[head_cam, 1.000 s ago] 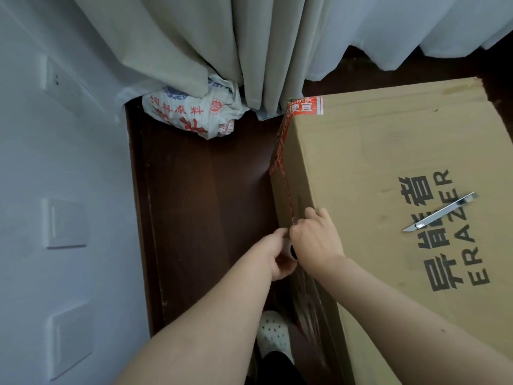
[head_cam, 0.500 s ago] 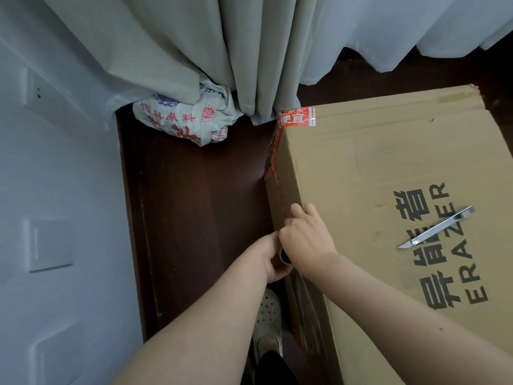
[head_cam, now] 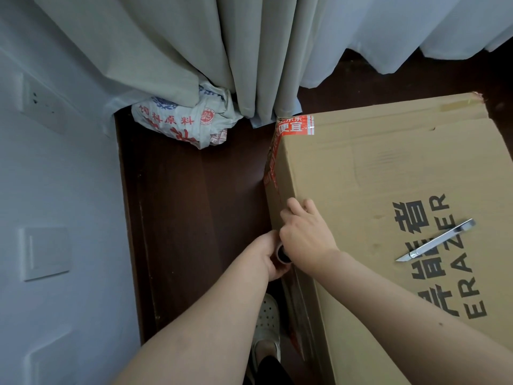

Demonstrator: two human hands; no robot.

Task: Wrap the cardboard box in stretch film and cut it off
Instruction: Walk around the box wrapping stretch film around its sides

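Your two hands have barely shifted over the last second: they stay together at the left edge of the cardboard box, just below the middle of the frame. What moved is mostly your head, which has tipped so the box and the curtain sit a little lower in the view.

Your left hand is curled round the roll of stretch film, of which only the dark end of the core shows between your hands. Your right hand lies over the box's top edge, fingers bent down onto the corner line; whether it pinches the loose end of the film or only presses there I cannot tell, since the film itself is too clear to make out.

So you look to be anchoring the film's start on the box's left side, and the wrapping proper seems not yet under way.

The knife lies untouched on the box top at the right of the frame, ready for the cut. The box stands on the dark floor, with a printed bag under the curtain at the upper middle.
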